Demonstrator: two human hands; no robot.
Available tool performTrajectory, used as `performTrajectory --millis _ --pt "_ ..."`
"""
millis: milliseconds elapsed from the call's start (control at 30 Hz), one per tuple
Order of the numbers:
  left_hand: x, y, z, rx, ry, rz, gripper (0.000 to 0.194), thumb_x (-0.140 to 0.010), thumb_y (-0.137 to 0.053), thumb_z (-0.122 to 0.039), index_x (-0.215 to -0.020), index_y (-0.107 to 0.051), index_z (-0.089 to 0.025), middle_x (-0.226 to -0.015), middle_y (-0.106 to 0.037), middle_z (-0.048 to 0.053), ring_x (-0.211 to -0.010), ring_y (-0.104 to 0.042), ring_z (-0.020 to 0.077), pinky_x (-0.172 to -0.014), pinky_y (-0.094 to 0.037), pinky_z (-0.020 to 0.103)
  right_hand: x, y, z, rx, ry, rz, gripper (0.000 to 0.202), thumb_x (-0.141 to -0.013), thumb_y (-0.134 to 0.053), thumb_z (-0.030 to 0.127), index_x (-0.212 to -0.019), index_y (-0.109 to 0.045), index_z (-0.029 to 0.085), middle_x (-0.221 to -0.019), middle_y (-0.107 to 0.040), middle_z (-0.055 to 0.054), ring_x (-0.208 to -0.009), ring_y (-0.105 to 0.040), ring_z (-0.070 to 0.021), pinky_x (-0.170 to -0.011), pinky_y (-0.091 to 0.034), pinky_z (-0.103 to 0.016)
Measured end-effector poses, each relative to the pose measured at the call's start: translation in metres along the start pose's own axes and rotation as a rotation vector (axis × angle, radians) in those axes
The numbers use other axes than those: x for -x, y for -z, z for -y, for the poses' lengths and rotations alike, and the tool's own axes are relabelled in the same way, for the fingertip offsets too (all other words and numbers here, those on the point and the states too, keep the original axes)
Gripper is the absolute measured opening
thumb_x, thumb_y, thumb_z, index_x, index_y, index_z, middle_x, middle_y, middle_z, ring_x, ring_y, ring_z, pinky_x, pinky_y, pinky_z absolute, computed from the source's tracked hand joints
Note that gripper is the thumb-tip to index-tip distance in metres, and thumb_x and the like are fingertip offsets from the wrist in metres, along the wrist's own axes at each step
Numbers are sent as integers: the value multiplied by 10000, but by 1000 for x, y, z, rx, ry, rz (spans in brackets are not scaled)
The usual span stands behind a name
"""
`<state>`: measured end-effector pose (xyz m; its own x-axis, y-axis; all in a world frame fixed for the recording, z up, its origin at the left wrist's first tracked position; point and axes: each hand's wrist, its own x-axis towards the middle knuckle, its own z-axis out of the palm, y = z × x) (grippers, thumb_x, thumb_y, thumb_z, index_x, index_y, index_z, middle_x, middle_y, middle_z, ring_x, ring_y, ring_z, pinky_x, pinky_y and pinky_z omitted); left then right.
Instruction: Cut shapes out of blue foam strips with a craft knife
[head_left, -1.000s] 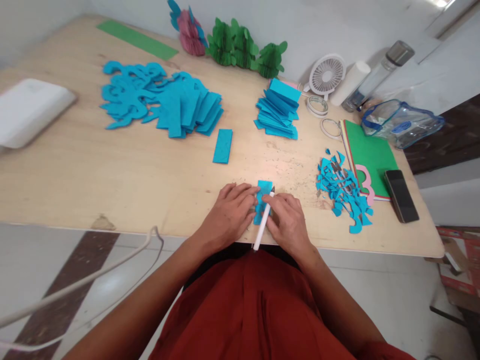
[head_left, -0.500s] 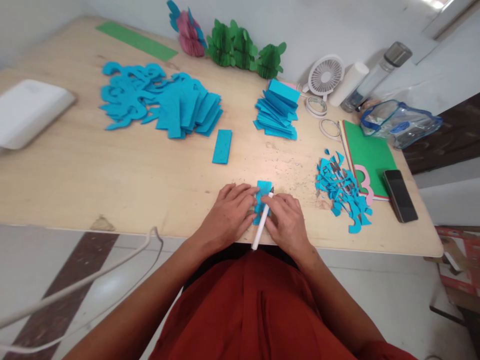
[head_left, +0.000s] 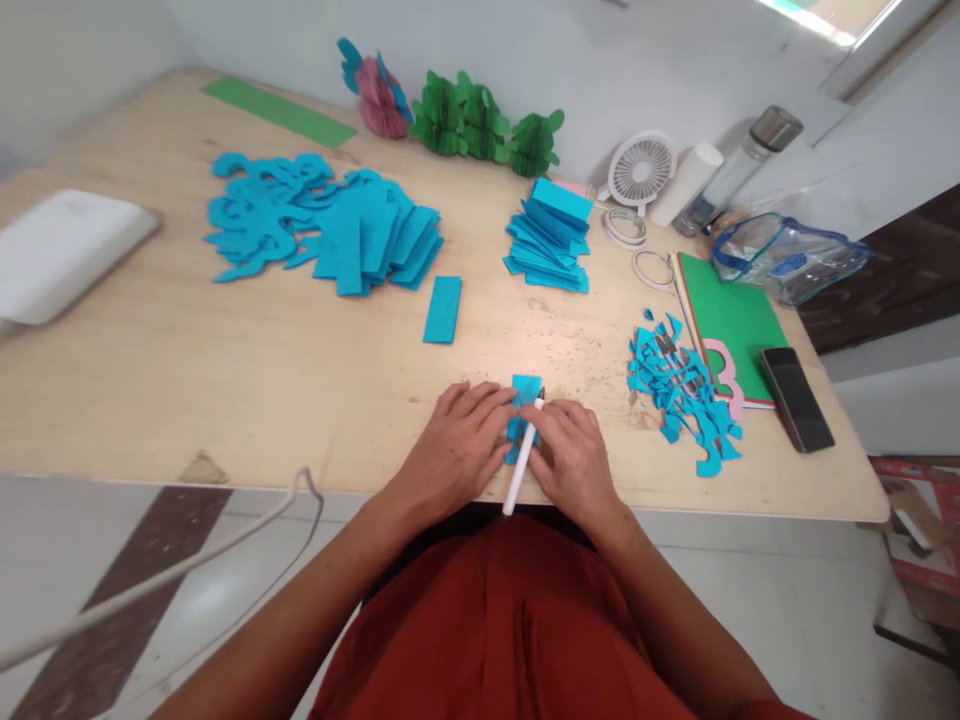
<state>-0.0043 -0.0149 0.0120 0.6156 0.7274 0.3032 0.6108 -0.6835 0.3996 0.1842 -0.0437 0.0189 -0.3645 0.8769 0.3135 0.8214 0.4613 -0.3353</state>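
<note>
A small blue paper strip (head_left: 526, 386) lies on the table by its front edge, with a hand on either side. My left hand (head_left: 459, 440) rests palm down, fingers stretched flat, the tips on the strip's left side. My right hand (head_left: 574, 450) is closed around a white marker (head_left: 521, 468). The marker slants over the strip with its dark tip pointing away from me, and my right fingertips touch the paper too. Part of the strip is hidden under the fingers and marker. Just beyond lies a single blue paper rectangle (head_left: 442, 310).
Curly blue cutouts (head_left: 259, 215) and blue rectangles (head_left: 379, 235) are heaped at left; another blue stack (head_left: 550, 240) is further back. Blue scraps (head_left: 675, 375), a green sheet (head_left: 731, 320) and a phone (head_left: 796, 400) lie right. A fan (head_left: 640, 170) and bottle (head_left: 739, 170) stand behind.
The whole view has shifted slightly, so the table sits a little lower. Both hands, the marker and the paper strip keep nearly the same positions relative to each other.
</note>
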Motion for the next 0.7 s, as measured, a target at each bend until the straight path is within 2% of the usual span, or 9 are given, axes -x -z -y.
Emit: performTrajectory --millis 700 --pt "-1 0 -1 -25 5 17 369 -924 -411 -171 -1251 -577 -127 -1390 -572 137 -1280 -484 299 -1073 -348 519 0 0 1 -21 -5 -5 266 -921 -529 175 -1169 -625 184 -1073 -693 -98 -1020 -547 -268 -848 -436 -419"
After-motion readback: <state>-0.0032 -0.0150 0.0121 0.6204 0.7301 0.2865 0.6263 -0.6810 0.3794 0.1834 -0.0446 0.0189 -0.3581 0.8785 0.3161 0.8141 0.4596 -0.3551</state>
